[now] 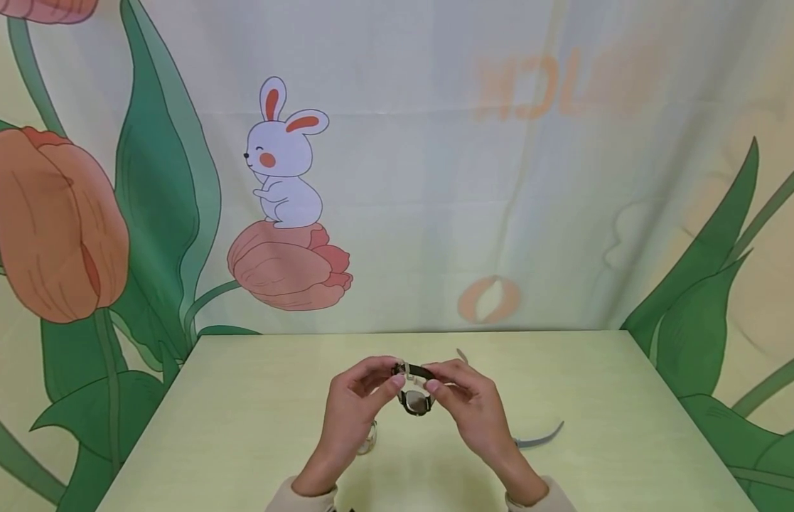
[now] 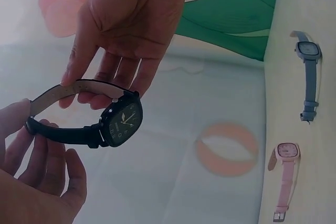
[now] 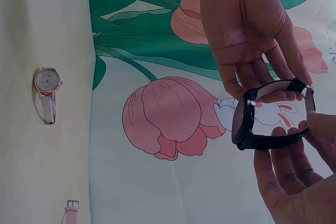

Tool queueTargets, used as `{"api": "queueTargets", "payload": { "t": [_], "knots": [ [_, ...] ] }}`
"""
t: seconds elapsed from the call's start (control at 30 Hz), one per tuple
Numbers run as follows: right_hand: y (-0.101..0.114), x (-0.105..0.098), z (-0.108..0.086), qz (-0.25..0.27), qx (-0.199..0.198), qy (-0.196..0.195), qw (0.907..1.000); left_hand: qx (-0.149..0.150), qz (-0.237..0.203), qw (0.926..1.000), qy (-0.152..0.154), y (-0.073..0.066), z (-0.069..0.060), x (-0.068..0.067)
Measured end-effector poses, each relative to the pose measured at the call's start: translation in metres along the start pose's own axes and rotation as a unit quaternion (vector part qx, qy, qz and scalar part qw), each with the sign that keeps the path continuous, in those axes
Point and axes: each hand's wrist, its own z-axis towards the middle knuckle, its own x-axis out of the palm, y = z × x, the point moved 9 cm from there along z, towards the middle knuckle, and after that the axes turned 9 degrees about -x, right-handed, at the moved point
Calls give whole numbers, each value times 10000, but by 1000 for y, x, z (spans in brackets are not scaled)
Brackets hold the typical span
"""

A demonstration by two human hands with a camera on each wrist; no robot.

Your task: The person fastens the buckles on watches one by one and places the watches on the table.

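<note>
Both hands hold a black wristwatch (image 1: 416,403) in the air above the table. Its square dark dial (image 2: 124,121) hangs at the bottom in the head view, with the strap looped above it. My left hand (image 1: 358,405) pinches one side of the strap between thumb and fingertips. On the other side, my right hand (image 1: 470,402) pinches the strap. The loop appears joined in the right wrist view, where fingers partly hide the buckle area. Behind the left hand lies a white-strapped watch (image 3: 48,81), partly covered in the head view.
A blue-grey watch (image 1: 540,437) lies on the pale table (image 1: 230,398), partly behind the right hand. Farther back is a pink watch (image 2: 287,152), mostly covered by the hands from above. A printed cloth (image 1: 403,178) hangs behind the table's far edge.
</note>
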Motion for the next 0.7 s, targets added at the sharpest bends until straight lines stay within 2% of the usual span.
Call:
{"api": "queueTargets", "payload": {
  "t": [0.23, 0.37, 0.57, 0.7],
  "knots": [
    [3, -2, 1, -136, -149, -32, 9998, 301, 264, 9992, -7, -6, 1, 6],
    [3, -2, 0, -180, -131, -57, 9997, 320, 413, 9986, -6, -5, 1, 7],
    [0, -3, -1, -151, 135, -217, 9996, 286, 572, 9979, 37, -4, 0, 9],
    [4, 0, -1, -111, 23, -115, 9999, 345, 595, 9976, 99, -4, -1, 10]
  ]
}}
